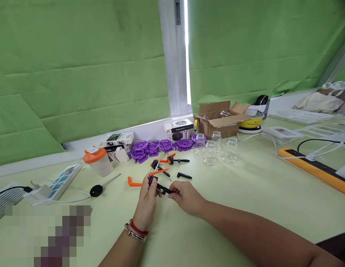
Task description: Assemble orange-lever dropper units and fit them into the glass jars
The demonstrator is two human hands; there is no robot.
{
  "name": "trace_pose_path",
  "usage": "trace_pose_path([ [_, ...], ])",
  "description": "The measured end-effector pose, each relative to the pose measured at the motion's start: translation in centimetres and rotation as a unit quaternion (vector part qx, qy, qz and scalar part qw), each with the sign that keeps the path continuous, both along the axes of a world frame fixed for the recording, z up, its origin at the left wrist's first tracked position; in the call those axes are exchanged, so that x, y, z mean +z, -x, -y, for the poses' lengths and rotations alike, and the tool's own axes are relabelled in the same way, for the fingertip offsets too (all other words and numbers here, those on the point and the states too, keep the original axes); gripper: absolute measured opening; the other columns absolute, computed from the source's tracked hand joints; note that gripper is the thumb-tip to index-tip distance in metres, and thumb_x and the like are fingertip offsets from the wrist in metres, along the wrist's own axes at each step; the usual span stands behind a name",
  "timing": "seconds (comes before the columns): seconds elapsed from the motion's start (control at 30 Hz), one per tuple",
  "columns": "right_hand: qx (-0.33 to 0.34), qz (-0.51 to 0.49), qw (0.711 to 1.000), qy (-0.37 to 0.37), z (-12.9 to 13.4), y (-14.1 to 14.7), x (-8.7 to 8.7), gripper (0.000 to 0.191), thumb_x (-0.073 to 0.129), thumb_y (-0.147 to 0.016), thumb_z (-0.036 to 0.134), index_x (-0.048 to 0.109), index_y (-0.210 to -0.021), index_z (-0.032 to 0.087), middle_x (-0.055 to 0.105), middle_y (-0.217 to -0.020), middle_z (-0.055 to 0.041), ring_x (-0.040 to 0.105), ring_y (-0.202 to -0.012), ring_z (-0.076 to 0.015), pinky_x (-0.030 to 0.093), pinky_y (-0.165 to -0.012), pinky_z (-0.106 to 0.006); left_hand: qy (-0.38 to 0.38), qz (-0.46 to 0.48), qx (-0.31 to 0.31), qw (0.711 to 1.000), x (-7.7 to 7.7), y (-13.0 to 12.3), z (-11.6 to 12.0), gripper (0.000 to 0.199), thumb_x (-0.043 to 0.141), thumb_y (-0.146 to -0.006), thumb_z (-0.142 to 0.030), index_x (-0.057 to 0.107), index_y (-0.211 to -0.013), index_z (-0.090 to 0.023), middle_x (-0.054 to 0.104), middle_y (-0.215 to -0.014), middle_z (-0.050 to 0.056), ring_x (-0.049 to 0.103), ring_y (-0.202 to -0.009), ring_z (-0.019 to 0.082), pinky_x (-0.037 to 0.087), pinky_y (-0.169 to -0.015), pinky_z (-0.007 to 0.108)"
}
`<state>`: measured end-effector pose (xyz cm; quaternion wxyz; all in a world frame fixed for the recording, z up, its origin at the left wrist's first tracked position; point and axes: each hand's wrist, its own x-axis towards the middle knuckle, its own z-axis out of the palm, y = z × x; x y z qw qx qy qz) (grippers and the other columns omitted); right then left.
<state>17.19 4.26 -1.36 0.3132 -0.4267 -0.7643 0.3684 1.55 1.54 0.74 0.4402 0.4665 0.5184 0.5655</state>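
Observation:
My left hand (148,194) is closed around a black plastic mechanism (161,188) with a thin metal rod rising from its upper end. My right hand (187,196) pinches the other end of this mechanism between thumb and fingertips. An orange strip (161,171) shows just above my left fingers; whether it joins the held piece I cannot tell. Just beyond lie black-and-orange mechanisms (171,160) of a similar look, a loose black handle-like piece (184,175) and an orange lever (134,182). A tiny metal part (170,180) rests near my fingers.
Purple plastic wheel-shaped parts (165,145) and clear glass jars (210,159) line the back. An open cardboard box (225,128) stands behind the jars. At left are a shaker bottle (98,163), a power strip (63,181) and a black-headed rod (96,190). An orange-and-black bar (314,168) lies right.

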Motion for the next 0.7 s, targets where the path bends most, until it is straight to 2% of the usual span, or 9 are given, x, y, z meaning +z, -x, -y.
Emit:
trace_pose_path([
  [0.13, -0.007, 0.001, 1.0, -0.016, -0.05, -0.07, 0.13, 0.002, 0.057, -0.078, 0.018, 0.059, -0.078, 0.018, 0.056, -0.064, 0.0025, 0.045, -0.057, -0.01, 0.031, -0.053, -0.021, 0.006, 0.023, 0.018, 1.0, -0.62, 0.11, 0.18, 0.054, 0.046, -0.086, -0.054, 0.04, -0.132, -0.026, 0.058, -0.104, 0.005, 0.057, -0.079, 0.014, 0.048, -0.075, 0.029],
  [0.23, -0.011, -0.006, 1.0, -0.017, -0.05, 0.01, 0.14, 0.002, 0.058, -0.077, 0.018, 0.059, -0.077, 0.019, 0.054, -0.061, 0.0037, 0.043, -0.055, -0.0094, 0.03, -0.053, -0.02, -0.003, 0.059, 0.032, 0.998, -0.88, 0.22, 0.19, 0.054, 0.047, -0.087, -0.052, 0.039, -0.134, -0.027, 0.056, -0.119, 0.007, 0.058, -0.101, 0.017, 0.046, -0.091, 0.033],
  [0.3, -0.011, -0.008, 1.0, -0.022, -0.04, 0.08, 0.08, 0.002, 0.058, -0.077, 0.018, 0.059, -0.076, 0.019, 0.052, -0.059, 0.0043, 0.043, -0.054, -0.0092, 0.03, -0.052, -0.02, -0.011, 0.093, 0.036, 0.995, -0.85, 0.17, 0.13, 0.052, 0.048, -0.087, -0.049, 0.041, -0.133, -0.026, 0.057, -0.12, 0.007, 0.055, -0.111, 0.019, 0.043, -0.098, 0.035],
  [0.43, -0.011, -0.001, 0.999, -0.031, 0.0, 0.14, 0.02, 0.003, 0.057, -0.078, 0.019, 0.057, -0.075, 0.019, 0.052, -0.06, 0.0044, 0.042, -0.054, -0.009, 0.028, -0.051, -0.02, -0.009, 0.147, 0.039, 0.988, -0.48, -0.2, 0.04, 0.046, 0.049, -0.088, -0.046, 0.043, -0.129, -0.026, 0.058, -0.119, 0.008, 0.056, -0.112, 0.021, 0.046, -0.096, 0.04],
  [0.7, -0.01, 0.019, 0.998, -0.055, 0.2, 0.13, 0.19, 0.004, 0.061, -0.077, 0.019, 0.057, -0.075, 0.018, 0.056, -0.066, 0.0027, 0.045, -0.058, -0.0099, 0.029, -0.055, -0.021, -0.011, 0.155, 0.038, 0.987, -0.24, -0.57, 0.45, 0.042, 0.051, -0.086, -0.046, 0.047, -0.123, -0.027, 0.058, -0.12, 0.008, 0.056, -0.113, 0.022, 0.05, -0.091, 0.038],
])
